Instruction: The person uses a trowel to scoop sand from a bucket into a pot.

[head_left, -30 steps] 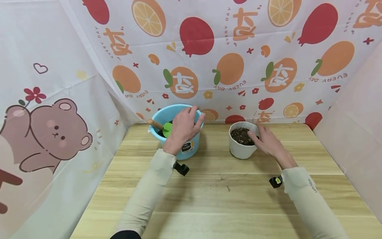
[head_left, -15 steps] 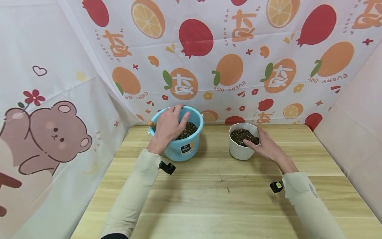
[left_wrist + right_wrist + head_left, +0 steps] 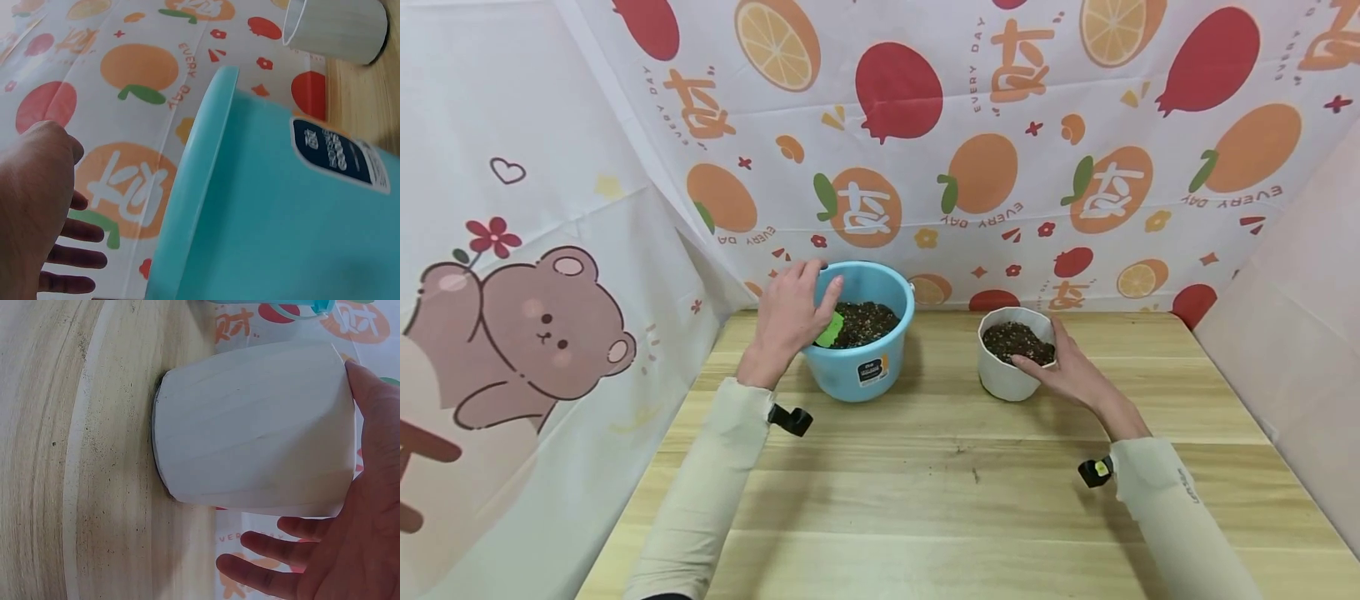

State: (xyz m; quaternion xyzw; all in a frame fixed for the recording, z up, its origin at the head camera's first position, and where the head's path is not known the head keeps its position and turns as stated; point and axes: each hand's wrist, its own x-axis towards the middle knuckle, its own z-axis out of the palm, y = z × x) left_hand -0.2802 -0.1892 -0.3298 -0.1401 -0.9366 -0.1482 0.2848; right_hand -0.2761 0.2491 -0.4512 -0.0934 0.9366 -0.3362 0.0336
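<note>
In the head view, my left hand [image 3: 790, 312] is over the left rim of a light blue bucket [image 3: 857, 375] of dark soil. The left wrist view shows its fingers [image 3: 78, 256] loosely extended beside the bucket's rim. A small trowel's green blade [image 3: 830, 331] pokes out beside the hand, which hides its handle. My right hand [image 3: 1078, 375] rests at the right rim of a white pot [image 3: 1003, 382] filled with soil [image 3: 1017, 341]. Seen from the right wrist, the thumb [image 3: 369, 381] lies at the rim while the fingers [image 3: 269, 550] reach straight along the pot's side.
Both containers stand near the back of a wooden table [image 3: 925, 517], a gap of bare wood between them. A fruit-print cloth [image 3: 977, 100] hangs right behind. Another cloth with a bear print [image 3: 550, 333] closes off the left side. Small dark specks dot the tabletop.
My left hand has moved left across the bucket to its left rim, uncovering the soil inside. The right hand has settled at the pot's rim, its thumb now over the near edge.
</note>
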